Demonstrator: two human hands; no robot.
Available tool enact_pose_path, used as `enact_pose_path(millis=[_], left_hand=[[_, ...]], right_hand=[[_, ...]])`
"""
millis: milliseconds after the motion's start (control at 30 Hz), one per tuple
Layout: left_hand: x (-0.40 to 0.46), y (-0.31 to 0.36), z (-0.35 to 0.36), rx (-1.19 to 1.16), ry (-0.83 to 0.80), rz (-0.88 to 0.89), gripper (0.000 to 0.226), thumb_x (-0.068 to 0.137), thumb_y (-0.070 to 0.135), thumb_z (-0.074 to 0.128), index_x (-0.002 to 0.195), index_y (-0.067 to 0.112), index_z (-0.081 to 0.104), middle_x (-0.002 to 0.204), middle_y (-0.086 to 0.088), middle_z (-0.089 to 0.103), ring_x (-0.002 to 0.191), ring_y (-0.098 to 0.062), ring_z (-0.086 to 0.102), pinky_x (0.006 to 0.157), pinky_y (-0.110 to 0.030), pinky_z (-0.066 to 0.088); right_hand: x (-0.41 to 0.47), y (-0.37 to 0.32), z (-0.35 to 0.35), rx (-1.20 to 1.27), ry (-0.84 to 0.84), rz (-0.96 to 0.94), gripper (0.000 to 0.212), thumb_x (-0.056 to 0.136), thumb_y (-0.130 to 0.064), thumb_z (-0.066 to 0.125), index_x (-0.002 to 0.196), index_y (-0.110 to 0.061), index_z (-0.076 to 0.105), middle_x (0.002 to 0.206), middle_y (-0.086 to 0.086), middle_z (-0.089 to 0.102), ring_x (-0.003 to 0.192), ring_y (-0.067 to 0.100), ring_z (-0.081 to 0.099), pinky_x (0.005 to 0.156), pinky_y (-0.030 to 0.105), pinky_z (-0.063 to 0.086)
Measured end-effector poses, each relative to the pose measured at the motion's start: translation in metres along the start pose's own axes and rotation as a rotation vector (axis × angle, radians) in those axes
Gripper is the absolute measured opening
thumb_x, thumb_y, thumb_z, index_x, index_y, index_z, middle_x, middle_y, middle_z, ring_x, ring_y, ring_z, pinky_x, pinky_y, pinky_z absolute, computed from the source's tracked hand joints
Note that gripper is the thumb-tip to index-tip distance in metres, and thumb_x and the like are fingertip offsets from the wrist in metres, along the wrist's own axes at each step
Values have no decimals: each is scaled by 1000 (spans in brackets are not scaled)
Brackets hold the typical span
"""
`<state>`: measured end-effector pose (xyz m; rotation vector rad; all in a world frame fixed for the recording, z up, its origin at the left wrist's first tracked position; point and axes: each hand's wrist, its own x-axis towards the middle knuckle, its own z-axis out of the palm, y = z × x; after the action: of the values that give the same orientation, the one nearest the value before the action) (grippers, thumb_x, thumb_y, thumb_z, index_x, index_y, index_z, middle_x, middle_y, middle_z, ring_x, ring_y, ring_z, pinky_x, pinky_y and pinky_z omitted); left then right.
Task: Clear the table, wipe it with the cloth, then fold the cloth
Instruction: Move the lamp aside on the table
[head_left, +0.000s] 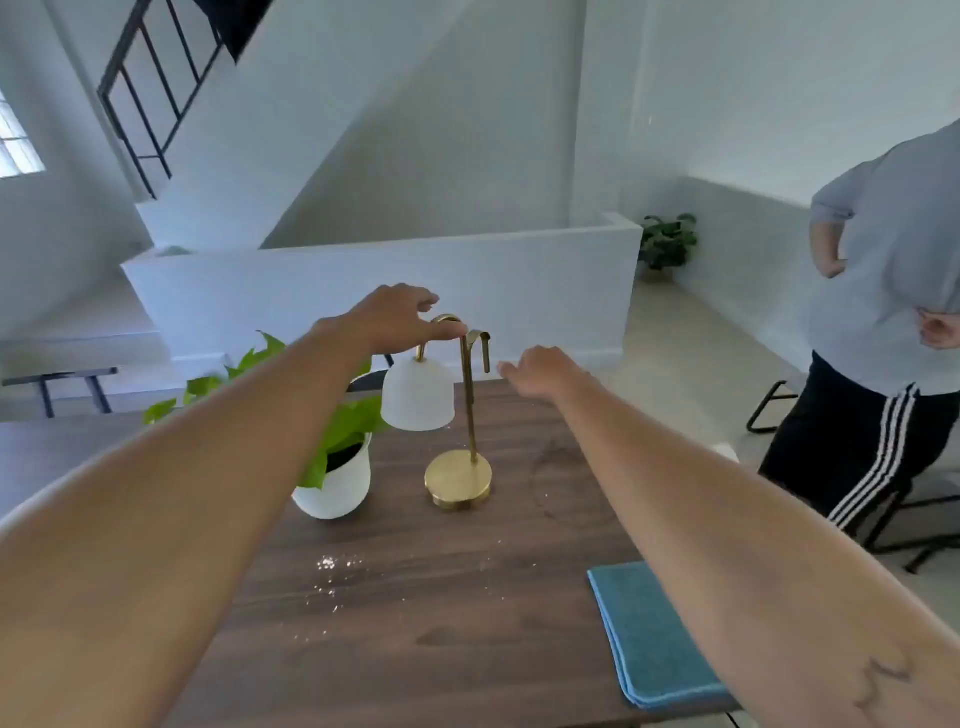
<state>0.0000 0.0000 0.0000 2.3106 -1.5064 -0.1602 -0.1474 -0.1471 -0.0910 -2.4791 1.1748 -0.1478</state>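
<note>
Both arms reach forward, left hand (397, 317) with fingers curled downward, right hand (540, 370) relaxed.

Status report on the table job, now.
Left hand pinching lamp top; right hand open beside it. Plant pot and lamp on table. Cloth folded, crumbs unwiped.

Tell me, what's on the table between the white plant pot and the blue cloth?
In the head view, scattered white crumbs lie on the wooden table between the plant pot and the blue cloth.
</note>
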Motion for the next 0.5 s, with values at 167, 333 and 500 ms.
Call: enact_pose_path(millis=[167, 333, 500], left_hand=[[-2, -5, 20, 10, 81, 4, 67, 86, 51, 66, 141, 15, 51, 142, -6, 55, 130, -26, 49, 101, -38, 38], [2, -19, 27, 13, 195, -9, 56, 89, 41, 66, 138, 17, 55, 132, -1, 63, 124, -23, 55, 101, -37, 40], [12, -30, 33, -35, 260, 48, 49, 89, 34, 68, 135, 20, 59, 114, 2, 72, 118, -20, 59, 102, -37, 39]], right_hand=[[-11, 23, 66, 33, -198, 30, 75, 100, -60, 45, 153, -8, 40, 156, 12, 44, 141, 33, 44, 113, 48, 40], [-14, 32, 119, 16, -258, -1, 84, 89, -68, 61, 149, -11, 44, 148, 10, 53, 135, 30, 49, 106, 43, 43], [-12, 27, 162, -21, -186, -11, 108, 70, -79, 70, 149, -10, 41, 145, 7, 54, 139, 32, 42, 114, 46, 38]])
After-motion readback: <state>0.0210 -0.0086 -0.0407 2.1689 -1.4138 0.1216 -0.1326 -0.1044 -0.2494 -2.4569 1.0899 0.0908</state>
